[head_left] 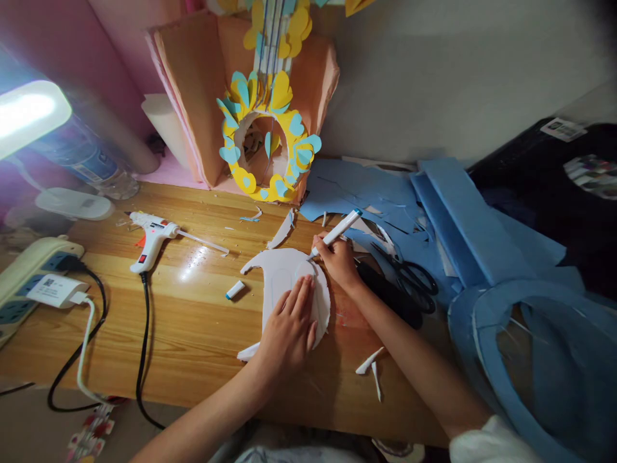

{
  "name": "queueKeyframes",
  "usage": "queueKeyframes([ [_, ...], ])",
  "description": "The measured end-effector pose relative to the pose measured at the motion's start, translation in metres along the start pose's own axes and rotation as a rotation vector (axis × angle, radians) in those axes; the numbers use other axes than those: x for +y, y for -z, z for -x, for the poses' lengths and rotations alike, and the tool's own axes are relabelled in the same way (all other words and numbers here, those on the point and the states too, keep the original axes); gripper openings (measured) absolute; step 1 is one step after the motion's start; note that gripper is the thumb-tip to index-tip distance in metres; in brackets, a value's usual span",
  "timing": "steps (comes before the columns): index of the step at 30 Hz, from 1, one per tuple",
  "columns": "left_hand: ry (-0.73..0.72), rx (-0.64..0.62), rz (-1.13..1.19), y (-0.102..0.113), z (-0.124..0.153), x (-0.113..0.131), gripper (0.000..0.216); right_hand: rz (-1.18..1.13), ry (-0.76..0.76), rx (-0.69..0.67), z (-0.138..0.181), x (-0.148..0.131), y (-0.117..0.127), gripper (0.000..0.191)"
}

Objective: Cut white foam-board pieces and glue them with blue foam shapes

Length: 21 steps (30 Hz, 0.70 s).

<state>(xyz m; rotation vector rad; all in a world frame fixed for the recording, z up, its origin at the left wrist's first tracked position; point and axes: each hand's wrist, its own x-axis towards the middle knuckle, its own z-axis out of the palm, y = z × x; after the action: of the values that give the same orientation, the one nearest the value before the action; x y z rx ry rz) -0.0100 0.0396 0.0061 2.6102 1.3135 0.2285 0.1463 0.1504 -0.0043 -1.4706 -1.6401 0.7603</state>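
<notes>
A white foam-board cutout (pixel 277 273) with a curved edge and two pointed tips lies flat on the wooden table. Faint outlines are drawn on its face. My left hand (pixel 292 325) rests on the cutout with its fingers stretched out. My right hand (pixel 337 260) grips a white marker (pixel 340 226) with a blue end, its lower tip at the cutout's upper right part. The marker's white cap (pixel 235 290) lies on the table to the left. Loose white scraps (pixel 282 229) are just above the cutout.
A hot glue gun (pixel 154 238) with its cord lies left, near a power strip (pixel 29 283) and a lit lamp (pixel 33 116). Black scissors (pixel 409 273) and blue board pieces (pixel 463 218) are at right. Behind stands a ring of yellow and blue paper hearts (pixel 245 180).
</notes>
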Motion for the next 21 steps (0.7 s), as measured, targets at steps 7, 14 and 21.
queueKeyframes([
  [7,-0.005,0.004,0.009,-0.001,0.0,0.0,0.059,0.038,0.015,0.042,0.01,-0.004,0.003,0.028],
  [14,0.001,0.008,0.006,0.0,0.0,0.0,0.057,0.085,0.083,0.059,0.018,-0.004,0.008,0.029],
  [21,-0.02,0.017,0.006,0.001,0.0,-0.001,0.056,0.075,0.078,0.06,0.024,-0.004,0.012,0.028],
])
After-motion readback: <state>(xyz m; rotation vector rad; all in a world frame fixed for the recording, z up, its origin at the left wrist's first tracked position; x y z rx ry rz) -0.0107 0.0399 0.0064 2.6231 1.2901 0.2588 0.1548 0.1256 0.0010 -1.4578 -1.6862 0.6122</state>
